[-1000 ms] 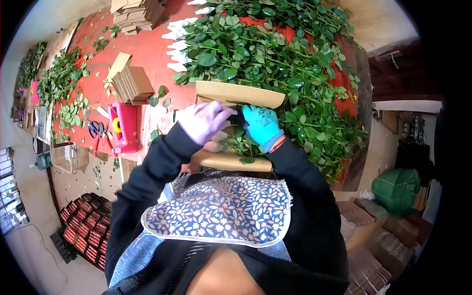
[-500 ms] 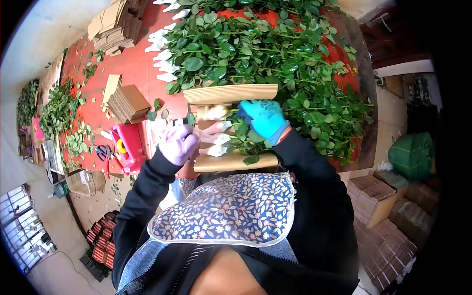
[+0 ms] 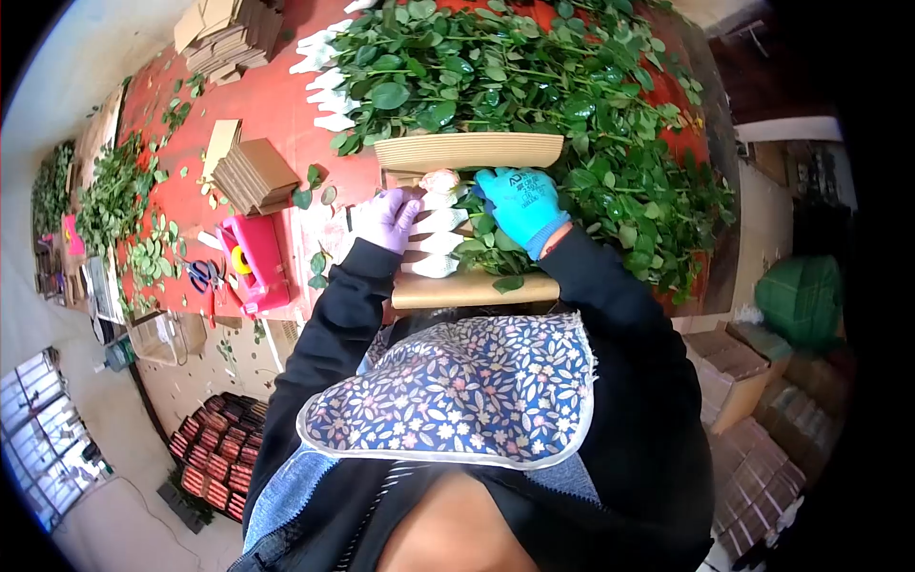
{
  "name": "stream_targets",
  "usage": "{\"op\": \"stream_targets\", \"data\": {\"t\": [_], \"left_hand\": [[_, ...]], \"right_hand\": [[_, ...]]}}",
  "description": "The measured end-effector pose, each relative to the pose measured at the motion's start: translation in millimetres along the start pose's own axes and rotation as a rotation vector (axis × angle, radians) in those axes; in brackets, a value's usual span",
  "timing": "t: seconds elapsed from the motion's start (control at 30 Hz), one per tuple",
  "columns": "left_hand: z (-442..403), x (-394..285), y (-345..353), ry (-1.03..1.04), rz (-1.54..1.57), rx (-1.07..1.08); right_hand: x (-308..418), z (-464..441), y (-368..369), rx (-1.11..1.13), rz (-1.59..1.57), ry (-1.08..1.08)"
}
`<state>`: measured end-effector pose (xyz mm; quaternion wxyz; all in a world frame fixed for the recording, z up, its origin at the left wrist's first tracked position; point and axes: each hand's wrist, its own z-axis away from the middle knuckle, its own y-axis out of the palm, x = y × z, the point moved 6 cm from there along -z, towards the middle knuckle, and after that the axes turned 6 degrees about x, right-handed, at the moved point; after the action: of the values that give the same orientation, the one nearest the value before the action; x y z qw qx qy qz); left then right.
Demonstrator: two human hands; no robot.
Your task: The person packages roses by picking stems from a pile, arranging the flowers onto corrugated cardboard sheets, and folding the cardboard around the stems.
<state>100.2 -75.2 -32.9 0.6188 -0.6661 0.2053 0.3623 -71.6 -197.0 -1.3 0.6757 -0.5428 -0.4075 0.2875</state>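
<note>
A bundle of roses lies between the raised sides of a corrugated cardboard wrap (image 3: 467,151). Several heads wear white net sleeves (image 3: 437,220). One pale pink rose (image 3: 440,181) shows its petals above them. My left hand (image 3: 384,219), in a lilac glove, is at the head end of the bundle, its fingers curled together beside the pink rose and the sleeves. Whatever its fingertips hold is hidden. On the stem side, my right hand (image 3: 522,203), in a turquoise glove, closes around the rose stem just behind that bloom. Green leaves (image 3: 491,250) lie below it.
Behind the wrap, many leafy rose stems (image 3: 534,71) with white-sleeved heads cover the red table (image 3: 286,57). To the left are stacked cardboard pieces (image 3: 253,178), a pink tape dispenser (image 3: 257,262) and scissors (image 3: 202,276). Boxes (image 3: 729,372) stand at right.
My left hand has moved right and up to the rose heads. My right hand stays by the stems. The view has shifted slightly, and the pink rose shows more clearly.
</note>
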Motion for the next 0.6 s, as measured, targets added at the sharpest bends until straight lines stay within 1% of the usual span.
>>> {"op": "stream_targets", "data": {"t": [0.07,0.1,0.13,0.2,0.23,0.27,0.33,0.4,0.43,0.53,0.57,0.6], "left_hand": [[6.0,3.4,-11.7,0.058,-0.195,-0.099],[12.2,7.5,-31.4,0.070,-0.193,-0.265],[17.9,41.3,-49.1,-0.047,-0.022,-0.265],[21.1,38.1,-73.3,0.073,-0.093,-0.242],[22.7,36.9,-63.6,0.062,-0.128,-0.159],[17.2,23.3,-48.9,0.073,-0.061,-0.079],[12.3,10.3,-21.7,0.108,-0.076,-0.086],[5.0,6.9,-5.4,0.098,-0.053,-0.046],[0.9,19.6,5.0,0.001,0.045,0.011],[-4.2,15.1,3.9,0.001,0.087,0.063],[-3.3,3.5,-0.3,0.015,0.163,0.052],[-1.9,-2.6,-6.4,0.012,0.159,0.056]], "right_hand": [[-1.1,2.9,2.6,-0.024,0.040,0.028],[-4.7,3.9,5.0,-0.025,0.047,0.027],[-6.3,4.2,6.0,-0.029,0.042,0.032],[-7.5,3.2,6.8,-0.054,-0.017,-0.009],[-7.8,5.0,9.8,-0.050,-0.028,-0.014],[-9.6,4.5,12.2,-0.028,-0.084,-0.016],[-7.8,0.1,12.6,-0.010,-0.137,-0.022],[-3.7,4.4,2.0,-0.084,-0.119,-0.031],[-2.1,4.2,2.0,-0.052,-0.072,0.000],[-1.0,2.3,6.1,-0.041,-0.044,0.001],[-0.3,2.6,4.7,-0.025,-0.045,0.011],[-0.7,2.4,6.5,-0.025,-0.052,0.012]]}}
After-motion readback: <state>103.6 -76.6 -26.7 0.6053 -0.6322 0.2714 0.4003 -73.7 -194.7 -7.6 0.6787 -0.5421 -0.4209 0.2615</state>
